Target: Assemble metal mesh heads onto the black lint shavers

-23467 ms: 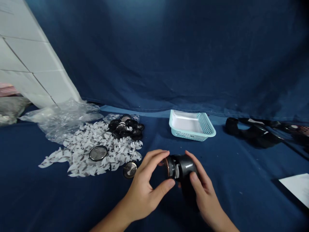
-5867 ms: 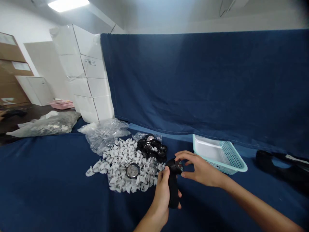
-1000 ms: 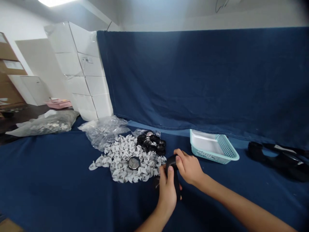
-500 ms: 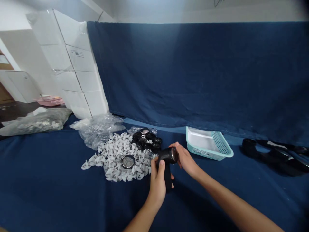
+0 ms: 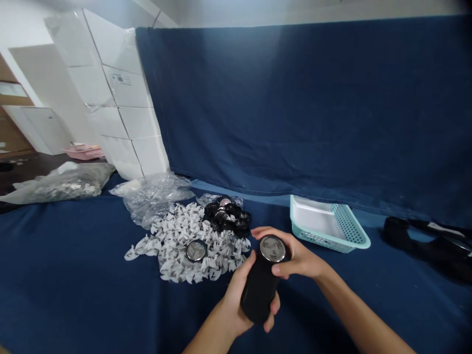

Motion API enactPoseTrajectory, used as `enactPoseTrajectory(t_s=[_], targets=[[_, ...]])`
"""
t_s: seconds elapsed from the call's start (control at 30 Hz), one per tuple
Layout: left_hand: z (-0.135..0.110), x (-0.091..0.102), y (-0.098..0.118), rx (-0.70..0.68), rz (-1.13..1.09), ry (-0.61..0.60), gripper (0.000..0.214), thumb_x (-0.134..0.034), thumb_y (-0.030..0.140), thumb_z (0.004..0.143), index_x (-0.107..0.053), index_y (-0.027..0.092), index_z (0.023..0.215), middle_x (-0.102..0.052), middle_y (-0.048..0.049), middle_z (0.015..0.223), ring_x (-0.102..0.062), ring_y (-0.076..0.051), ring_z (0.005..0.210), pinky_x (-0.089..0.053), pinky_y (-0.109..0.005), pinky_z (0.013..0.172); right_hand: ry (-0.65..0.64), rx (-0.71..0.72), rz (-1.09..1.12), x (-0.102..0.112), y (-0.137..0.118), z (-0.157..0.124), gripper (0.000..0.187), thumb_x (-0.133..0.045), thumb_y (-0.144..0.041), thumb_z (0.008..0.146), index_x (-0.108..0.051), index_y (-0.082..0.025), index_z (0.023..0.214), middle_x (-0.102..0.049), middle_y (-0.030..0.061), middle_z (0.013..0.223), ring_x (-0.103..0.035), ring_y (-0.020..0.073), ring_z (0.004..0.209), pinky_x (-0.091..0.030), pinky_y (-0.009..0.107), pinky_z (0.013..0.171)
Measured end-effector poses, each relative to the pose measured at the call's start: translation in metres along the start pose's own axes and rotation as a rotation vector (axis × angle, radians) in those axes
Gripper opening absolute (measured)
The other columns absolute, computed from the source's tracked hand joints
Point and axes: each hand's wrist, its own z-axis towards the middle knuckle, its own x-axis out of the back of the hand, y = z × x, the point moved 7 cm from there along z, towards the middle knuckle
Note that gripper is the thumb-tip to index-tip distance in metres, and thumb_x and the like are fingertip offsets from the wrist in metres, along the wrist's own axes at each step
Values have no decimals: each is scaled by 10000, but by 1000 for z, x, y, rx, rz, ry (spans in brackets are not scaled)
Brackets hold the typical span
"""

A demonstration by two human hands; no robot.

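A black fabric shaver [image 5: 259, 290] is held up in front of me, its round perforated metal head [image 5: 273, 248] facing me. My left hand [image 5: 239, 297] wraps around the body of the shaver. The fingers of my right hand [image 5: 295, 255] grip the head's rim, thumb in front and the other fingers behind. To the left of my hands lies a heap of small white blade-like plastic pieces [image 5: 177, 246], with one round black-rimmed mesh cap [image 5: 196, 250] on top. Several more black caps [image 5: 226, 219] are piled behind the heap.
A light-green basket [image 5: 328, 241] stands right of my hands. Black items [image 5: 427, 246] lie at the far right. Clear plastic bags [image 5: 155, 191] sit behind the heap, beside stacked white boxes [image 5: 136, 118]. A filled bag [image 5: 70, 184] and a pink basket [image 5: 84, 152] are at left.
The shaver has tilted so that its mesh head, which faced right, now faces me. Both hands have shifted lower and closer, and my right hand has closed around the head.
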Motion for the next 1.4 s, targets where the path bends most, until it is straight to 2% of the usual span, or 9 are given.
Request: enactPoseTrajectory(t_s=[0.1,0.2,0.4,0.6,0.87,1.07,1.2,1.3,1.4], targets=[[2,1,-8,80,25,-44,878,-200,745,874,-658,15,1040,-637,-116,527,-579,-186,356,-460,-259,326,-114,-27,146,-6,4,-2,561,-807,-338,669,-604,-271,1188,-424,87,1434,-631,259,996,-563,252,546],[5,1,-9,94,17,-58,906,-169,754,871,-665,9,1012,-623,-108,489,-558,-186,320,-455,-265,300,-133,12,226,-7,6,-1,589,-840,-289,618,-608,-253,1158,-437,97,1418,-637,239,945,-513,196,464],[7,4,-9,64,-31,12,837,-220,728,887,-667,29,991,-620,-96,483,-571,-190,326,-471,-266,288,-2,83,106,-5,6,3,488,-812,-302,641,-643,-229,1094,-532,93,1341,-596,282,1065,-559,350,728],[13,15,-9,-68,-128,113,620,-337,687,886,-604,150,730,-603,-63,487,-571,-193,335,-465,-283,261,98,160,46,-2,2,6,461,-814,-244,627,-672,-216,1065,-602,86,1251,-503,313,1236,-349,471,1081],[11,14,-8,-64,-102,133,646,-288,689,898,-588,149,710,-592,-83,460,-556,-181,327,-466,-268,271,121,132,41,-4,11,6,487,-787,-256,665,-629,-214,1124,-623,87,1208,-549,305,1185,-412,455,1030],[11,11,5,-214,-150,143,585,-285,615,944,-620,157,799,-601,-67,495,-557,-174,368,-471,-264,295,164,37,6,0,19,4,591,-769,-235,757,-524,-248,1294,-612,71,1238,-568,272,1147,-415,429,1016],[7,10,16,-335,-196,149,520,-352,556,958,-655,134,925,-642,-63,607,-639,-213,509,-517,-301,349,179,-22,1,5,27,2,650,-753,-270,806,-453,-281,1383,-583,53,1305,-510,256,1230,-347,428,1091],[3,10,18,-348,-240,162,466,-406,502,962,-655,118,1048,-695,-81,759,-708,-279,677,-564,-353,427,168,-64,35,7,34,1,662,-737,-288,827,-427,-295,1411,-545,46,1368,-472,252,1286,-321,435,1122],[2,7,17,-312,-263,147,455,-433,491,957,-642,121,1120,-719,-110,913,-718,-352,836,-593,-419,529,144,-93,90,7,41,0,680,-720,-306,840,-390,-310,1435,-550,48,1368,-522,260,1246,-415,449,1057]])
